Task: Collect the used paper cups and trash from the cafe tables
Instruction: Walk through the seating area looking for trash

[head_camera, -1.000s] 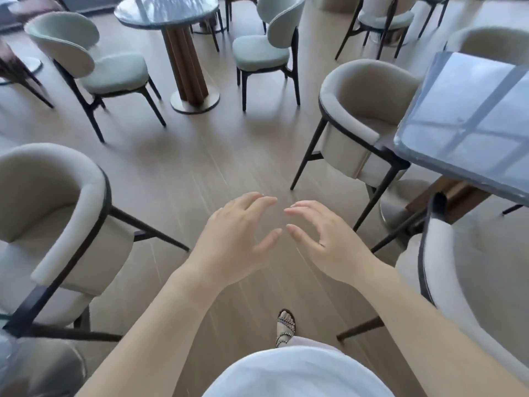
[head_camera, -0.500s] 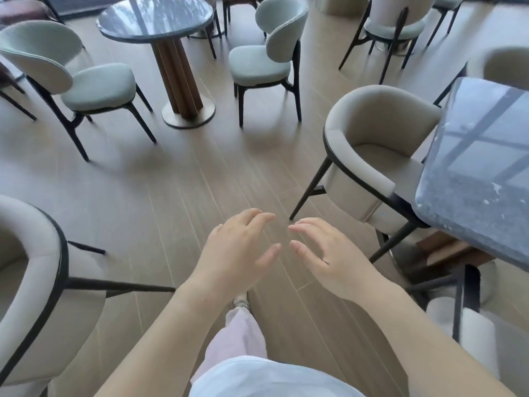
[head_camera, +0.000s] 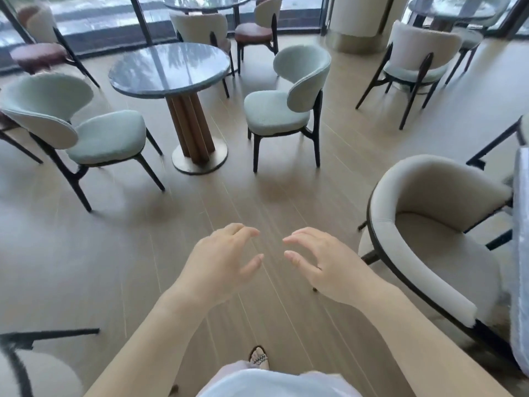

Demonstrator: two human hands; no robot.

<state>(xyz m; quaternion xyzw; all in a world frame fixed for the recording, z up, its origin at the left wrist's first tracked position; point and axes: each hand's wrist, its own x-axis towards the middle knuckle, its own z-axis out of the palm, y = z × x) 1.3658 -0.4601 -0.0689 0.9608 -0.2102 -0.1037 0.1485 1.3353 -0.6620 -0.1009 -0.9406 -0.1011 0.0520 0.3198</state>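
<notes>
left grip (head_camera: 220, 262) and right grip (head_camera: 323, 265) both empty, fingers loose and apart, tips close together over the wood floor (head_camera: 114, 253); round surface (head_camera: 169, 70) well ahead of the left grip; tub chair (head_camera: 429, 253) just right of the right grip

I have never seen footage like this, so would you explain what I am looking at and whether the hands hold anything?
There is no machine: a person wears a wide-angle camera on the head, looking forward and down, so this one view shows their arms. The left hand and right hand hover over the floor, fingers relaxed; neither grip holds anything. Ahead stands a round table with a dark top; no cups or trash show on it. A left green chair and a right green chair flank it, and a beige armchair sits at the right.
</notes>
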